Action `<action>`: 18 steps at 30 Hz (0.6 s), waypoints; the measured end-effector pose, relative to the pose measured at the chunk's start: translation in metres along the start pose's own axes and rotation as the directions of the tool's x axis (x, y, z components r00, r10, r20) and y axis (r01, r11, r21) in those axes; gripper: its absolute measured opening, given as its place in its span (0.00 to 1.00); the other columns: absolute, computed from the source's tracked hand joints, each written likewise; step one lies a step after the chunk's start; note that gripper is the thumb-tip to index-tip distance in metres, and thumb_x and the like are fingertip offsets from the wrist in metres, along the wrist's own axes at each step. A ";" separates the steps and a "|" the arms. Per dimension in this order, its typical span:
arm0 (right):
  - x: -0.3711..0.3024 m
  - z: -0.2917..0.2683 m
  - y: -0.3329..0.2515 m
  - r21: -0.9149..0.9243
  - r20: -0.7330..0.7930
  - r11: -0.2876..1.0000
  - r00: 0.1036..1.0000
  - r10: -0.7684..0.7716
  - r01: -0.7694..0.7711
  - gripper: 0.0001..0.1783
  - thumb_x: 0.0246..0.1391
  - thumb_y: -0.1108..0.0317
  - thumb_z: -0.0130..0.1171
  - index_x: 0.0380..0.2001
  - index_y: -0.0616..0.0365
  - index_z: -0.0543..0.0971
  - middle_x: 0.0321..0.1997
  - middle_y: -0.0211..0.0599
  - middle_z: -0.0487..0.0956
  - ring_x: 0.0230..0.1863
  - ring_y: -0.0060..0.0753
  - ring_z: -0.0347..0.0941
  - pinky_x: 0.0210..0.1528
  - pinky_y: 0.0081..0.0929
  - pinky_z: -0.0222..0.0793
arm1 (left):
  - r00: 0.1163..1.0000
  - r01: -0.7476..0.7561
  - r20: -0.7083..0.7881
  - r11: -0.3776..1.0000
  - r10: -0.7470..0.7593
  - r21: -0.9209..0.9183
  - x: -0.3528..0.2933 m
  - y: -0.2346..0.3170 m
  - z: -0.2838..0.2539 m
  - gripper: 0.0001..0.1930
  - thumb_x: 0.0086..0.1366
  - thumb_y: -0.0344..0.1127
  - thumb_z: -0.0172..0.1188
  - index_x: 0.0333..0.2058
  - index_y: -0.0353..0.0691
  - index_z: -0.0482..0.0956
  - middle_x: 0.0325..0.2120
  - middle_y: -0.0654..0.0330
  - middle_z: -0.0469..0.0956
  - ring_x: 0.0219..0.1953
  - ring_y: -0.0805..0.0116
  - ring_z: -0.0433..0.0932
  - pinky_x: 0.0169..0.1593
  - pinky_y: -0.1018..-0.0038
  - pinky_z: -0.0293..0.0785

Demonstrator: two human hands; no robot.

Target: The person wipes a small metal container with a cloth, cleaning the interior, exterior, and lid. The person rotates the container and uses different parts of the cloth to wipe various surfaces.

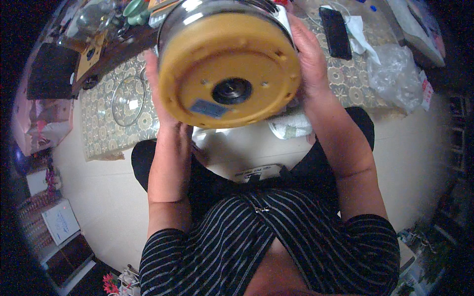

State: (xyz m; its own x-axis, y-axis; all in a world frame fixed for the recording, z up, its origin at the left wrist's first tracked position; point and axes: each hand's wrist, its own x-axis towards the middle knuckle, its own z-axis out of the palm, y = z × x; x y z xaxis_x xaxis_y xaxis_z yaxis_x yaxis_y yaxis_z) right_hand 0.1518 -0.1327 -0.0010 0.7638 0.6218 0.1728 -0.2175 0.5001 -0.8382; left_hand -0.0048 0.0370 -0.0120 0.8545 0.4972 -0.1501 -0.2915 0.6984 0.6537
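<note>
Between my two hands is a round glass-bodied appliance with a yellow base point(227, 59), lifted close and tipped so its underside faces me. In the middle of the underside is a black round socket point(232, 91), with a small dark label point(209, 108) near the lower rim. My left hand point(154, 89) presses against its left side, mostly hidden behind the rim. On the opposite side my right hand point(312, 64) grips it, fingers partly out of sight. A white part shows near the right hand at the top.
A patterned cloth point(106, 121) covers the low table, with a wire ring point(129, 101) on it. To the right lie a black phone point(335, 32), white paper point(361, 34) and a clear plastic bag point(395, 79). A folded towel point(291, 126) and a pink bag point(42, 123) are nearby.
</note>
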 end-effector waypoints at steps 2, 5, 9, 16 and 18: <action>0.008 -0.012 -0.002 -0.071 0.042 0.997 0.999 -0.016 0.019 0.24 0.69 0.57 0.43 0.59 0.61 0.70 0.54 0.37 0.77 0.53 0.28 0.74 0.57 0.26 0.68 | 0.966 -0.214 -0.103 0.960 0.235 0.181 0.001 -0.002 0.000 0.29 0.69 0.59 0.50 0.53 0.37 0.72 0.48 0.57 0.76 0.50 0.66 0.75 0.55 0.68 0.71; 0.012 -0.020 -0.004 -0.063 0.170 0.998 0.985 -0.017 0.028 0.21 0.68 0.57 0.46 0.55 0.60 0.73 0.48 0.35 0.78 0.47 0.25 0.75 0.51 0.24 0.70 | 0.959 -0.236 -0.113 0.955 0.258 0.180 0.001 0.003 -0.003 0.24 0.69 0.53 0.54 0.50 0.37 0.73 0.45 0.60 0.76 0.46 0.72 0.74 0.50 0.73 0.71; 0.012 -0.019 -0.017 -0.021 0.425 0.995 0.900 0.093 -0.092 0.15 0.65 0.59 0.53 0.45 0.59 0.76 0.33 0.29 0.79 0.34 0.19 0.76 0.36 0.18 0.73 | 0.930 -0.328 -0.053 0.884 0.365 0.334 -0.008 0.016 -0.001 0.18 0.70 0.48 0.54 0.43 0.37 0.78 0.36 0.63 0.79 0.37 0.76 0.75 0.41 0.79 0.71; -0.001 0.008 -0.038 -0.581 0.651 0.631 0.759 -0.019 0.514 0.07 0.57 0.68 0.60 0.37 0.60 0.79 0.31 0.33 0.79 0.32 0.28 0.76 0.35 0.26 0.70 | 0.912 -0.409 0.350 0.440 0.212 0.799 -0.027 0.015 0.027 0.11 0.64 0.36 0.64 0.24 0.37 0.80 0.16 0.68 0.73 0.18 0.82 0.69 0.22 0.81 0.63; -0.010 0.014 -0.040 -0.634 0.665 0.553 0.746 0.031 0.541 0.08 0.56 0.68 0.60 0.37 0.60 0.79 0.32 0.37 0.79 0.32 0.33 0.76 0.37 0.28 0.70 | 0.880 -0.476 0.449 0.322 0.158 0.819 -0.027 0.010 0.033 0.14 0.63 0.39 0.65 0.23 0.37 0.80 0.16 0.69 0.74 0.19 0.83 0.69 0.22 0.81 0.64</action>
State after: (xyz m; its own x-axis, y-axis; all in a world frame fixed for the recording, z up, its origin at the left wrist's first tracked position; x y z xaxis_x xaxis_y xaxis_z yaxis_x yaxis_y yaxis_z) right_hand 0.1441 -0.1505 0.0379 0.1595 0.8804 0.4465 0.6784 0.2309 -0.6975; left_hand -0.0163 0.0133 0.0233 0.8984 0.3168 0.3042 -0.1485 -0.4328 0.8892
